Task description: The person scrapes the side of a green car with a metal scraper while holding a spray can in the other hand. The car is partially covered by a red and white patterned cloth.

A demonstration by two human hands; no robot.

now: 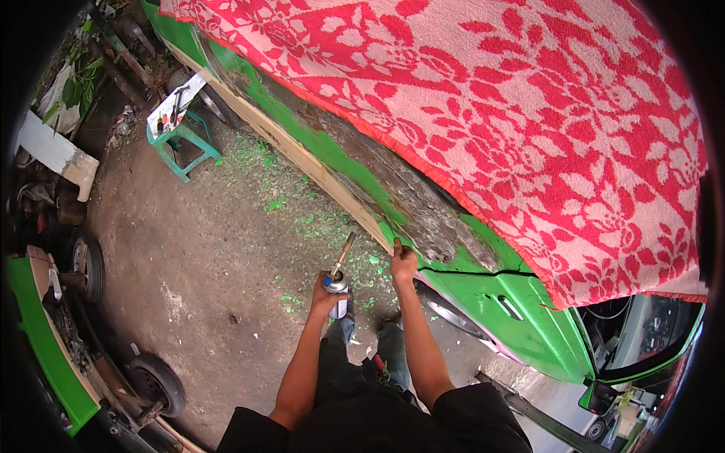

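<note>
My left hand (pixel 323 303) is wrapped round the canister of a gas blowtorch (pixel 337 286), its brass-coloured tube slanting up and to the right. No flame can be made out. My right hand (pixel 404 266) is closed beside the lower edge of a green car body (pixel 491 306); whatever its fingers hold is too small to tell. Just beyond that hand, a long strip of the car's side is stripped to a rough grey-brown surface (pixel 423 226), with green paint left along it. Green paint flakes (pixel 306 220) lie scattered on the ground below.
A red and pink floral blanket (pixel 483 136) covers the car's upper part. At the far left stands a small green stool (pixel 183 147) with tools on it. Loose wheels (pixel 156 383) and another green body part (pixel 49 347) line the left side. A car door mirror (pixel 598 397) juts out at lower right.
</note>
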